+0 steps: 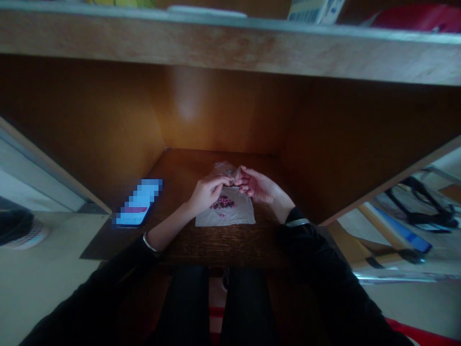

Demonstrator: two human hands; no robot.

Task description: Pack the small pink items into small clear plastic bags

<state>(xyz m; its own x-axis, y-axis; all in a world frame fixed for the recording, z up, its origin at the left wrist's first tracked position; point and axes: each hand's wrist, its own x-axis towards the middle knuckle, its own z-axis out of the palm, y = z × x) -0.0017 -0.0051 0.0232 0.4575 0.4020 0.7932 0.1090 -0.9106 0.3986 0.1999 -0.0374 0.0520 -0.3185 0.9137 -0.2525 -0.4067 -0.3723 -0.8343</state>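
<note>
My left hand (208, 194) and my right hand (258, 185) meet over the desk, both with fingers pinched together. What they hold between the fingertips is too small and blurred to make out. Just behind the fingers lies a clear plastic piece, perhaps a small bag (222, 166). Below the hands a whitish sheet of tissue or cloth (243, 211) is spread flat on the dark wood. On it sits a small cluster of pink and dark beads or bead-like bits (224, 203), partly hidden by my left hand.
A phone (139, 204) with a lit, pixelated screen lies at the left of the dark wooden desk (216, 245). Wooden walls enclose the sides and back. A shelf edge (230, 50) crosses above, bearing a box and a red item. Bags and boards stand at the right.
</note>
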